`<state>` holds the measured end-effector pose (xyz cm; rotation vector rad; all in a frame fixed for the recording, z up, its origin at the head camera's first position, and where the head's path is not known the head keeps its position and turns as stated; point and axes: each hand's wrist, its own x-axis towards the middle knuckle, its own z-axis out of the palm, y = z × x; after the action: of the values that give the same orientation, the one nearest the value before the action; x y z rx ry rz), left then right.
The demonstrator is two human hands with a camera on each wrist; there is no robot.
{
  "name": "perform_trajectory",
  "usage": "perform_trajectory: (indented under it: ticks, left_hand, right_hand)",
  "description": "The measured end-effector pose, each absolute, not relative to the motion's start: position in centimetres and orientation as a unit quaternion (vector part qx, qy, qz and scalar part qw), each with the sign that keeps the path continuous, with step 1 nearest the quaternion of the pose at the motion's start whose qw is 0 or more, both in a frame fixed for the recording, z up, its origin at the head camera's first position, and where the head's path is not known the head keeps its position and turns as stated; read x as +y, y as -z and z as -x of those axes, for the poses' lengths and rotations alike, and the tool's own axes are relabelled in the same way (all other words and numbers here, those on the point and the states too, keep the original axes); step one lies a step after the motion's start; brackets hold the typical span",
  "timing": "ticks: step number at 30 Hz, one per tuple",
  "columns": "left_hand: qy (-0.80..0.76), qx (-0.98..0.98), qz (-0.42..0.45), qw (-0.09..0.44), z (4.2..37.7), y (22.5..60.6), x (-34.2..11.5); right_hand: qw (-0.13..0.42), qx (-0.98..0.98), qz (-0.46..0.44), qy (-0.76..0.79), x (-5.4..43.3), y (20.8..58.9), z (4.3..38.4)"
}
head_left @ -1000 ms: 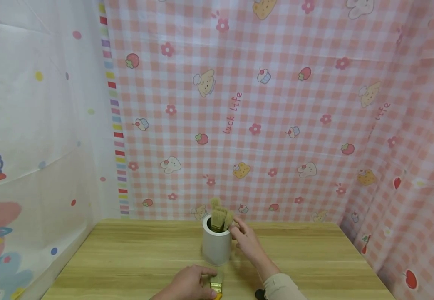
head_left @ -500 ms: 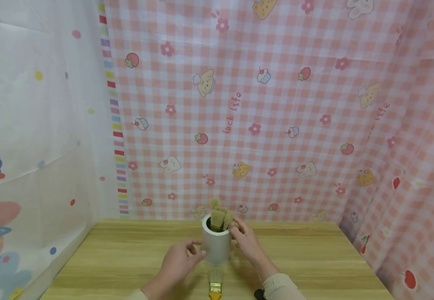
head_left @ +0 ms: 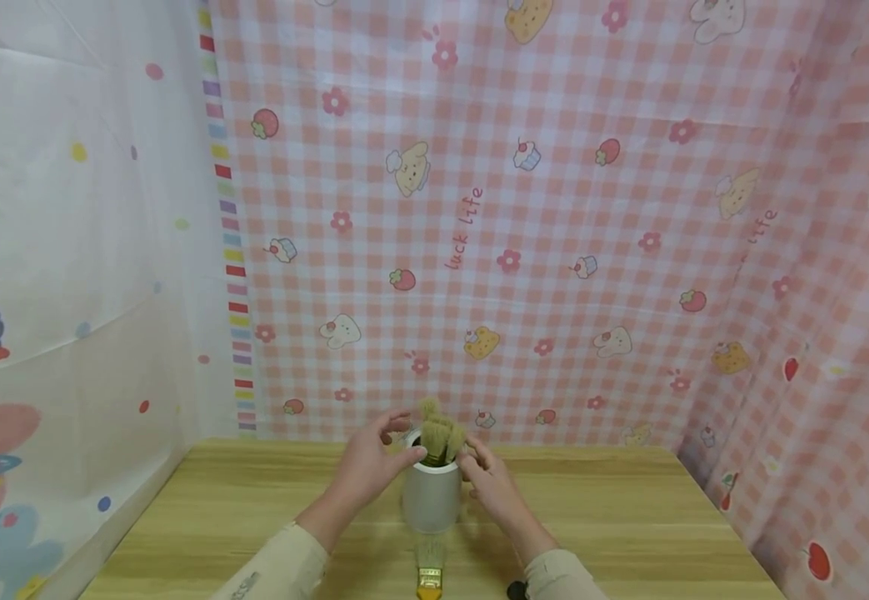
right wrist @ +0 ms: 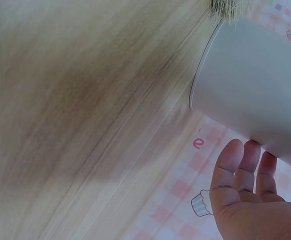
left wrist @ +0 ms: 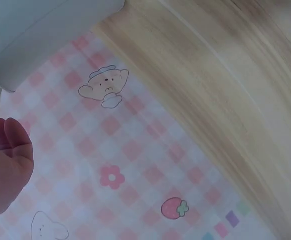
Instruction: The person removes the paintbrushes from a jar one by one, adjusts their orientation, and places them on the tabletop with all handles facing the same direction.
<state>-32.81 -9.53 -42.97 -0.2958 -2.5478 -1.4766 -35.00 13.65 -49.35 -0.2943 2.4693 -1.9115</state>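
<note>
A pale grey cylindrical holder (head_left: pixel 432 500) stands upright on the table with several paintbrushes (head_left: pixel 440 435) in it, bristles up. My left hand (head_left: pixel 369 457) is at the holder's upper left, thumb near the rim and bristles, fingers loosely bent with nothing visible in them. In the left wrist view, the left hand's fingers (left wrist: pixel 16 145) are apart from the holder (left wrist: pixel 45 35). My right hand (head_left: pixel 491 483) holds the holder's right side near the rim. The right wrist view has its fingers (right wrist: pixel 230 162) against the holder's wall (right wrist: pixel 255 85).
Another paintbrush (head_left: pixel 430 577), with a metal ferrule and yellow handle, lies on the wooden table (head_left: pixel 292 492) before the holder. A small black object (head_left: pixel 516 590) sits beside the right sleeve. A pink checked cloth (head_left: pixel 554 300) hangs behind the table.
My left hand has let go of the paintbrush lying in front, then moved up along the holder to its rim. The right hand has stayed at the holder's right side.
</note>
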Motion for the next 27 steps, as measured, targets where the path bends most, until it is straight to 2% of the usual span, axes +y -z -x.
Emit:
perform_trajectory:
  ticks: [12,27]
  left_hand:
    - [0.490,-0.857,0.126,0.098,34.3,44.2,-7.8]
    - [0.450,-0.879,0.112,0.112,34.7,44.6,-7.1]
  right_hand:
    - [0.004,0.786,0.099,0.610,13.8,49.3,34.9]
    - [-0.002,0.783,0.101,0.613,13.7,49.4,35.1]
